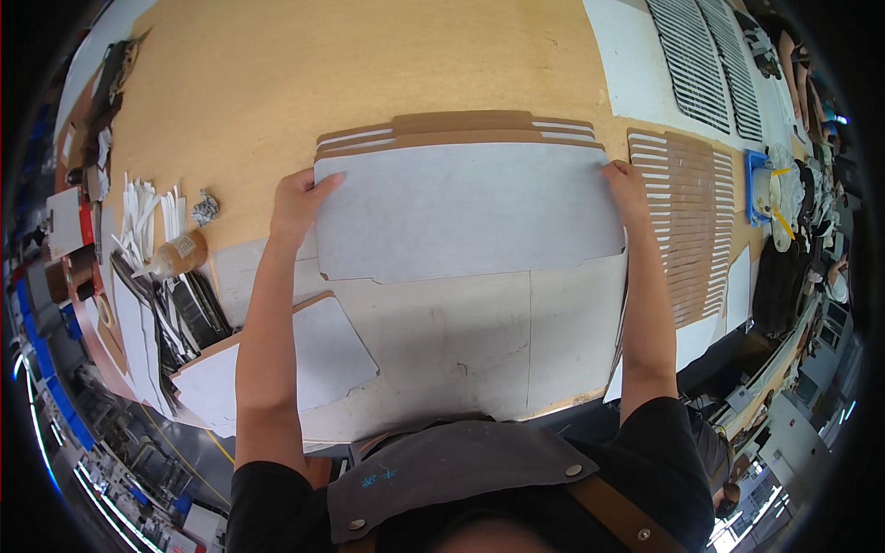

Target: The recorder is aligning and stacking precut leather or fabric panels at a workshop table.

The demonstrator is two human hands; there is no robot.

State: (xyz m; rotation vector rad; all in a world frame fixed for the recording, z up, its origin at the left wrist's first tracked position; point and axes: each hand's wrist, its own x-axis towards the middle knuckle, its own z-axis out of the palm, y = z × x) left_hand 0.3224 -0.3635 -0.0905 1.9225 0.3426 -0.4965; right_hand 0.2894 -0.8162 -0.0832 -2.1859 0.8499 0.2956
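Both hands, your left hand [297, 205] and right hand [627, 184], are gripping the ends of that grey sheet [466, 212], laying it over the slotted brown boards [461, 129].

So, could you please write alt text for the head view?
Two bare hands, left hand and right hand, hold the far corners of a grey sheet over a stack of brown slotted panels on a workbench. A glue bottle lies left.

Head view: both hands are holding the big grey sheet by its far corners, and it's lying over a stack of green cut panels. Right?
Not quite. In the head view the stack of cut panels under the grey sheet is brown, not green. The rest stands: the left hand and right hand hold the sheet by its far corners.
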